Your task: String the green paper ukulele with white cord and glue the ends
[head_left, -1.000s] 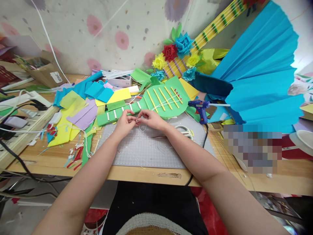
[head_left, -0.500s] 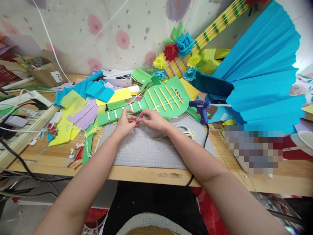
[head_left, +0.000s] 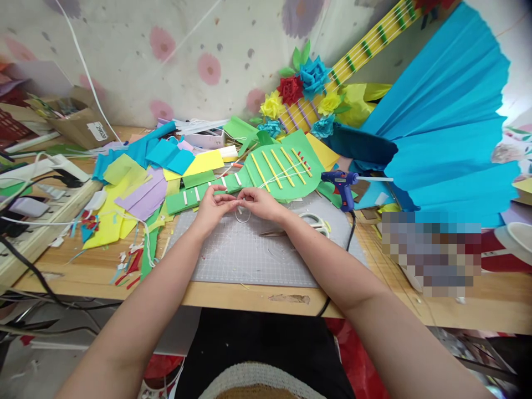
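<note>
Thumb and fingers pinched, my left hand [head_left: 216, 209] and my right hand [head_left: 261, 204] meet over the cutting mat, both gripping a thin white string [head_left: 243, 221] that hangs in a small loop below the fingertips. Just behind them lies a green paper guitar [head_left: 272, 188], its body crossed by yellow strips and its neck by white ones. Two white strings run over the body from a row of red pegs. Partly under my right forearm lie scissors [head_left: 318, 224] with pale handles. My fingers hide the string's end.
A blue glue gun [head_left: 343, 185] with a black cord stands right of the guitar. Paper scraps [head_left: 141, 191] pile up on the left, near a power strip [head_left: 45, 221]. A yellow paper guitar with flowers [head_left: 366, 50] and blue pleated paper [head_left: 449, 122] stand behind.
My fingertips have drawn closer together, and the string's loop below them has shifted slightly and looks rounder. The guitar, scissors and glue gun have stayed put.
</note>
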Demonstrator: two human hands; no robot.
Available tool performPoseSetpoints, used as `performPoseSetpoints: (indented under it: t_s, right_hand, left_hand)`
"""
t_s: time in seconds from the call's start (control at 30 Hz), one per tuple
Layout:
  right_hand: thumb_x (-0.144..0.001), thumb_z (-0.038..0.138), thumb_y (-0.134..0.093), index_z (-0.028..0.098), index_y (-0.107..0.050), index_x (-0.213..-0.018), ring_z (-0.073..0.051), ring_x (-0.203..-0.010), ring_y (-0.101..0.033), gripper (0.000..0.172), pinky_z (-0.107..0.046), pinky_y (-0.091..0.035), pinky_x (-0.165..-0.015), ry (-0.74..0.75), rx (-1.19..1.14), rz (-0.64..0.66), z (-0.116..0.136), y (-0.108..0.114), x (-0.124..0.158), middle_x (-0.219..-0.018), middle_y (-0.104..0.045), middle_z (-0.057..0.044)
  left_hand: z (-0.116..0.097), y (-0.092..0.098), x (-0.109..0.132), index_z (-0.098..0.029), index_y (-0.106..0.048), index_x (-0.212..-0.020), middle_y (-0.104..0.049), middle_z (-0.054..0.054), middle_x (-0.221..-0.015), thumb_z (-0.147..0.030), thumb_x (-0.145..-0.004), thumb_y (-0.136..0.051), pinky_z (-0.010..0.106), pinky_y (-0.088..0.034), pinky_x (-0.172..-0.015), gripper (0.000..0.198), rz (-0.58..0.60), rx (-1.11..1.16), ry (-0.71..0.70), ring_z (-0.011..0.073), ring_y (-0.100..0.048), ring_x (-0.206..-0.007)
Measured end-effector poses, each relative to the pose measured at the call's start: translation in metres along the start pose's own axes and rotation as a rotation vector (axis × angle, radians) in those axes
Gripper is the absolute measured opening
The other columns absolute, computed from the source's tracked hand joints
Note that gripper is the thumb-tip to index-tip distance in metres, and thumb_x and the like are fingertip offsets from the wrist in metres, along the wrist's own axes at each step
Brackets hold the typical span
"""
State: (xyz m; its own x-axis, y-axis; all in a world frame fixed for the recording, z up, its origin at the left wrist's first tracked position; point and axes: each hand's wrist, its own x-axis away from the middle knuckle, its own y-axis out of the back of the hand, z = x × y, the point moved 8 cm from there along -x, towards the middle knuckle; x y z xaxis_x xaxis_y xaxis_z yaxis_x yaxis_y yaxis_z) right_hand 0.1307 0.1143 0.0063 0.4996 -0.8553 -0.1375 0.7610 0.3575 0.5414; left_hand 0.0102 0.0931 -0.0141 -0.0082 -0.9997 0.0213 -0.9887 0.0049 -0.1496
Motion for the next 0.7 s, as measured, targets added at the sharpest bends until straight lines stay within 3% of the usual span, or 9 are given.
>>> performPoseSetpoints:
  t_s: [0.2,0.4,0.6,0.7]
  right_hand:
    - [-0.08,0.04,-0.053,0.018,-0.053,-0.07,-0.008,-0.054,-0.032,0.025,-0.023,-0.024,-0.054,-0.041,-0.053,-0.043,0.001,0.01,0.0,-0.054,-0.035,0.007]
    - [-0.08,0.05,-0.051,0.018,-0.046,-0.058,-0.008,-0.054,-0.031,0.039,-0.024,-0.023,-0.053,-0.058,0.028,-0.052,0.002,0.01,0.002,-0.051,-0.034,0.006]
    - [-0.071,0.03,-0.053,0.019,-0.031,-0.047,-0.008,-0.056,-0.032,0.035,-0.024,-0.025,-0.055,0.0,-0.03,-0.071,0.007,0.013,0.0,-0.056,-0.033,0.005]
    - [-0.065,0.022,-0.05,0.02,-0.027,-0.048,-0.008,-0.053,-0.026,0.029,-0.024,-0.022,-0.052,-0.077,-0.196,-0.072,0.001,0.015,0.001,-0.053,-0.027,0.005]
  left_hand:
    - [-0.003,0.014,-0.004,-0.02,-0.045,-0.093,-0.064,-0.004,-0.072,-0.012,-0.055,-0.074,0.024,-0.05,-0.063,0.048,-0.074,0.063,0.008,0.0101,-0.062,-0.067]
    - [-0.007,0.021,-0.004,-0.021,-0.049,-0.089,-0.06,-0.004,-0.078,0.003,-0.055,-0.058,0.018,-0.045,-0.059,0.043,-0.08,0.39,0.142,0.005,-0.055,-0.06]
    - [-0.009,0.019,-0.002,-0.022,-0.05,-0.086,-0.055,-0.005,-0.072,0.008,-0.051,-0.053,0.016,-0.043,-0.053,0.046,-0.104,0.51,0.163,0.0055,-0.052,-0.059]
    - [-0.007,0.02,-0.003,-0.022,-0.048,-0.084,-0.052,-0.006,-0.068,0.009,-0.049,-0.051,0.016,-0.041,-0.051,0.047,-0.102,0.463,0.161,0.0057,-0.049,-0.056]
